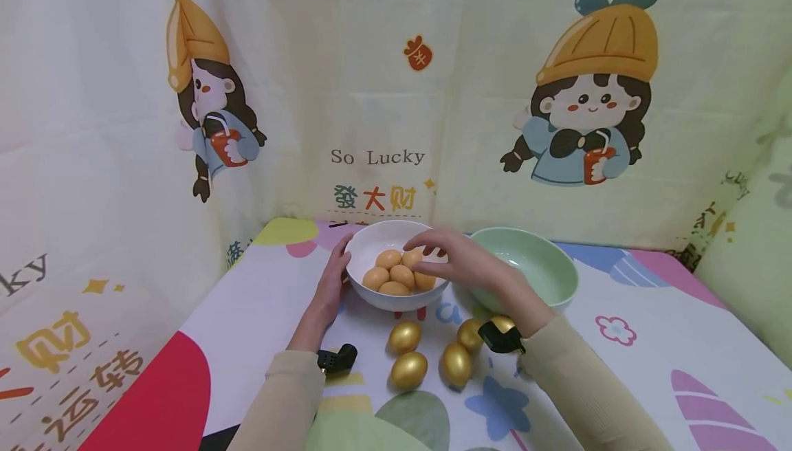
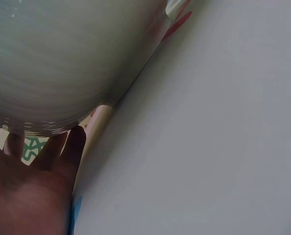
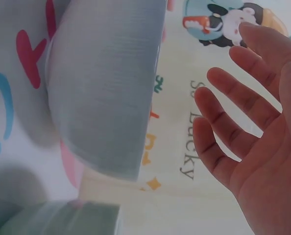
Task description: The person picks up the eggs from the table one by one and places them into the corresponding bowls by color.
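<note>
A white bowl [image 1: 396,303] with several brown eggs [image 1: 402,276] in it stands at the back middle of the table. My left hand [image 1: 331,280] rests against the bowl's left side; in the left wrist view its fingers [image 2: 73,147] touch the outer wall. Over the bowl's right side hovers my right hand [image 1: 454,255], fingers spread and slightly bent. In the right wrist view that palm holds nothing and is apart from the bowl [image 3: 101,93]. Several golden eggs [image 1: 408,370] lie on the table in front of the bowl, some partly hidden by the right wrist.
To the right of the white bowl stands a pale green bowl [image 1: 551,269], partly behind the right forearm. A printed cloth covers the table [image 1: 606,382]. Behind it hangs a cream curtain [image 1: 470,128] with cartoon figures and lettering.
</note>
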A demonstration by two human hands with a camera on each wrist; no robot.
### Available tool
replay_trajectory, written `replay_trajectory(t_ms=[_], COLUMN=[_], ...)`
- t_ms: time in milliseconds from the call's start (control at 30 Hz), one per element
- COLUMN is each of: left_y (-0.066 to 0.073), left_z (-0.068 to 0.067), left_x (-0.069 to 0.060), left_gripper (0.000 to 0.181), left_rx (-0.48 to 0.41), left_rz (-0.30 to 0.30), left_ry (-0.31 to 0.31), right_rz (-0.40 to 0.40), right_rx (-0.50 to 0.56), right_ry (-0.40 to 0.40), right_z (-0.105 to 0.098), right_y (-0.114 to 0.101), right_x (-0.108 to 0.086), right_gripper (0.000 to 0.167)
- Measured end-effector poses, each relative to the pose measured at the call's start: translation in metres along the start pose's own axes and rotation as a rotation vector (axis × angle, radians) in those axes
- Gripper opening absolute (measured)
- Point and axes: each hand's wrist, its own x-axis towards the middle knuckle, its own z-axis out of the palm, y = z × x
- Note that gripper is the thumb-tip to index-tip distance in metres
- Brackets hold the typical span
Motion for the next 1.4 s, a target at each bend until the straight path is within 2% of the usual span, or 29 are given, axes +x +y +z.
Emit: replay_trajectory(t_ms=[333,433,733,933,1067,1233,1400], left_y=[0.003,0.003,0.013,0.020,0.023,0.031,0.042], left_z=[0.005,0.003,-0.006,-0.009,-0.017,-0.035,-0.046], left_x=[0.001,0.001,-0.001,-0.003,-0.003,-0.003,-0.010], left_gripper=[0.053,0.054,0.055,0.061,0.064,0.065,0.065], left_rx=[0.004,0.011,-0.002,0.076,0.104,0.148,0.217], left_rz=[0.011,0.007,0.024,0.004,0.022,0.053,0.082], left_ry=[-0.024,-0.012,0.035,0.045,0.036,0.014,0.007], right_rz=[0.008,-0.018,-0.019,-0.063,-0.029,0.039,0.046], right_rx=[0.004,-0.030,-0.075,-0.064,-0.073,-0.071,-0.085], right_ry=[0.110,0.138,0.211,0.266,0.325,0.386,0.452], right_z=[-0.010,-0.011,-0.015,-0.019,-0.026,-0.033,-0.038], right_y=[0.001,0.004,0.007,0.015,0.017,0.023,0.030], right_x=[-0.049,-0.060,-0.090,-0.107,-0.120,-0.133,-0.141], right_gripper=[0.034,0.032,0.031,0.029,0.028,0.028,0.029])
